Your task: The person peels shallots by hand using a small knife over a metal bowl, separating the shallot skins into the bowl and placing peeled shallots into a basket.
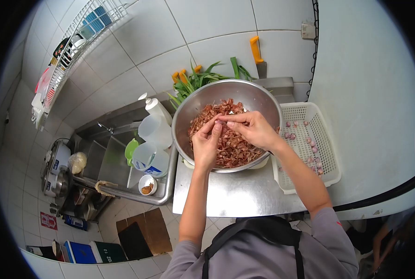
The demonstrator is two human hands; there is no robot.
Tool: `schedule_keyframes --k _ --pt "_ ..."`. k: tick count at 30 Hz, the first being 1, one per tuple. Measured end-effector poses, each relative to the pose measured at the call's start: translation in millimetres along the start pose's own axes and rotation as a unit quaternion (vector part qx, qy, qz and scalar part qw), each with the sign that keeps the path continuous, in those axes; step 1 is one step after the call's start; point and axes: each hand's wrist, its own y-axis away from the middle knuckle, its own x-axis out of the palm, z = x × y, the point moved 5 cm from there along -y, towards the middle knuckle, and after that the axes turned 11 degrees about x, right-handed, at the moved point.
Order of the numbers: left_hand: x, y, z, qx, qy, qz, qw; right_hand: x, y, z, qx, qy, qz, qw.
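A large steel bowl (273, 104) stands in the middle, heaped with reddish-brown shallot skins (235, 151). Above the heap my left hand (206, 143) and my right hand (256, 131) meet fingertip to fingertip. Between their pinched fingers is a small purplish shallot (222, 122), mostly covered by the fingertips. Both hands are closed on it. To the right of the bowl, a white perforated plastic basket (329, 160) holds several pink, peeled-looking shallots (314, 144); my right forearm passes over its near left part.
Green leaves (202, 80) and orange-handled knives (255, 49) are behind the bowl. Left are plastic containers (154, 130), a pump bottle (157, 109), a small white cup (147, 185) and a steel sink (112, 160). A wire rack (70, 49) hangs on the wall. A large pale surface borders the right.
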Motion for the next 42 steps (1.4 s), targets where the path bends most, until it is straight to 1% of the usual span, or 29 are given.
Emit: schedule_keyframes --k 3,5,8,11,14,17,20,23,26,27,29,32,34,35,38,41,42 --pt "-0.6 0.2 -2.9 0.018 0.0 0.002 1.0 4.3 3.2 -1.7 0.046 -0.094 0.046 0.993" --pt "-2.3 -0.5 -2.7 0.017 -0.014 0.006 1.0 6.1 1.9 -11.1 0.111 -0.197 0.087 0.97" --pt "-5.0 -1.7 0.4 0.031 -0.039 0.018 0.999 7.4 -2.2 -19.4 0.139 -0.25 0.086 0.954" --pt "-5.8 -0.6 3.9 0.02 -0.012 -0.006 1.0 6.6 -3.0 -19.8 0.144 -0.256 0.082 0.952" --pt "-4.4 -0.5 6.5 0.005 0.051 -0.022 0.998 5.9 -3.8 -21.6 0.132 -0.229 0.065 0.962" --pt "-3.6 1.5 13.2 -0.042 0.12 -0.031 0.991 5.7 -1.3 -17.8 0.129 -0.218 0.043 0.967" --pt "-4.2 1.6 19.9 -0.029 0.126 -0.021 0.991 6.5 -3.1 -19.3 0.11 -0.215 0.044 0.969" --pt "-2.7 3.4 12.8 -0.018 0.102 -0.013 0.995 -2.5 -6.5 -21.6 0.116 -0.23 -0.014 0.966" --pt "-7.2 6.8 10.1 -0.036 0.102 -0.033 0.994 -18.5 -13.0 -30.6 0.125 -0.054 -0.063 0.989" --pt "-9.7 7.7 12.2 -0.055 0.127 -0.042 0.989 -24.0 -15.5 -34.1 0.089 0.042 -0.089 0.991" --pt "-16.2 8.9 19.1 -0.094 0.177 -0.061 0.978 -29.5 -19.8 -39.2 0.014 0.23 -0.137 0.963" --pt "-19.9 9.6 27.8 -0.122 0.327 -0.064 0.935 -29.9 -11.4 -23.3 -0.041 0.246 -0.175 0.952" --pt "-19.2 11.7 28.9 -0.14 0.343 -0.069 0.926 -20.2 -11.1 -24.2 -0.024 0.068 -0.101 0.992" --pt "-17.6 12.4 29.6 -0.149 0.351 -0.071 0.922 -13.8 -10.5 -23.7 -0.015 -0.022 -0.063 0.998" --pt "-13.0 13.8 29.2 -0.156 0.327 -0.077 0.929 8.0 1.7 -2.8 -0.085 -0.057 0.012 0.995" --pt "-11.6 11.0 33.7 -0.127 0.367 -0.014 0.921 20.2 6.6 -0.4 -0.108 0.005 0.021 0.994" --pt "-12.3 11.4 35.3 -0.132 0.355 -0.02 0.925 19.3 7.2 1.0 -0.062 0.072 0.022 0.995"
